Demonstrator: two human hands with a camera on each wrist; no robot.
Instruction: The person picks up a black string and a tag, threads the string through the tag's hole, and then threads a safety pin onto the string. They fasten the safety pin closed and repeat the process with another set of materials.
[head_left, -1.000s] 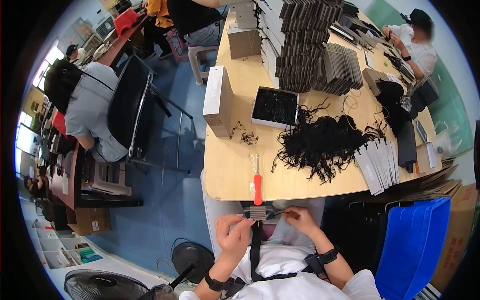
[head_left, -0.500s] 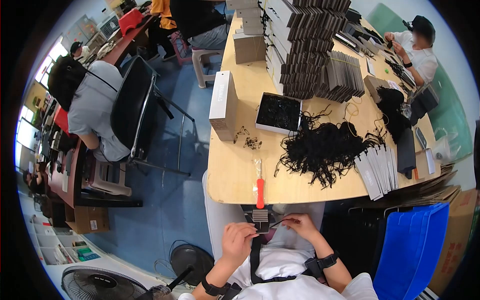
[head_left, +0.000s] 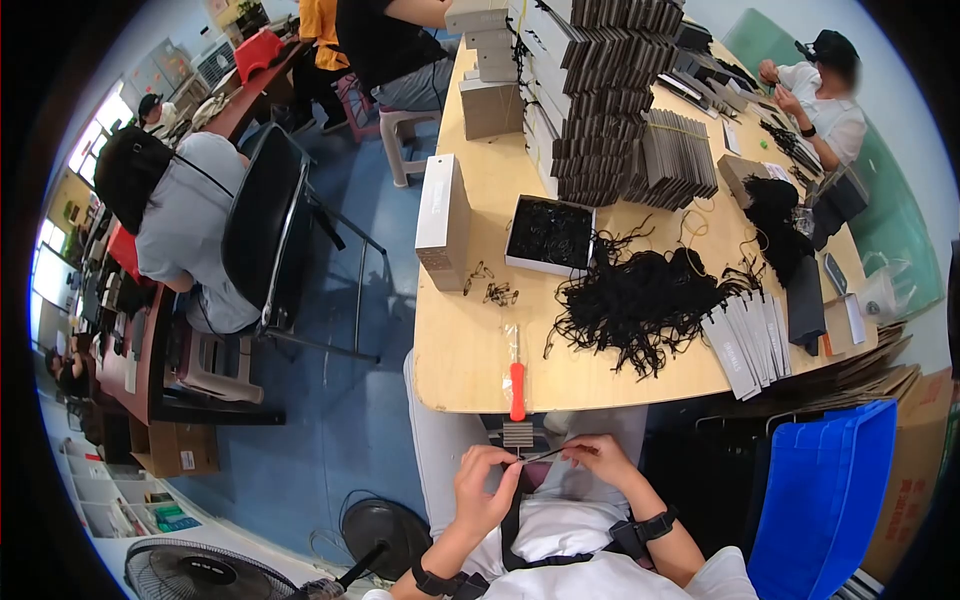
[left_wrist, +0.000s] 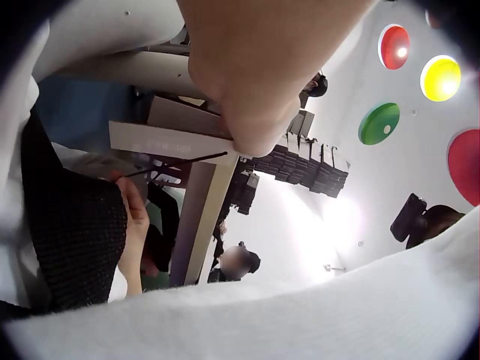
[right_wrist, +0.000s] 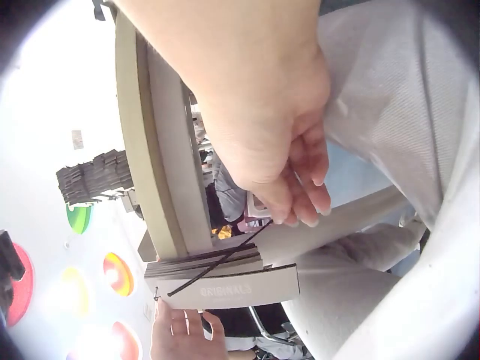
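Between its thumb and fingers my right hand [head_left: 604, 460] pinches a thin black cord [right_wrist: 217, 262], stretched toward the left hand. My left hand [head_left: 484, 492] is close by, thumb and forefinger brought together at a tiny dark piece [right_wrist: 157, 292] too small to make out. In the right wrist view, the cord's tip overlaps a pale printed card [right_wrist: 251, 291], which lies on a stack of similar cards [head_left: 518, 434] over the lap. From the left wrist view, the left fingertips are hidden behind that hand.
The wooden table [head_left: 460, 370] holds a red-handled tool [head_left: 517, 390], a heap of black cords [head_left: 640, 305], several small pins [head_left: 497, 292], a box of black pieces [head_left: 550, 232] and tall card stacks [head_left: 605, 110]. A blue bin [head_left: 825, 500] stands at right, a fan [head_left: 205, 570] at lower left.
The left thumb and forefinger have come together near the cord's free end, after lying at the card stack. The right hand keeps its pinch on the cord. The head view has shifted slightly.
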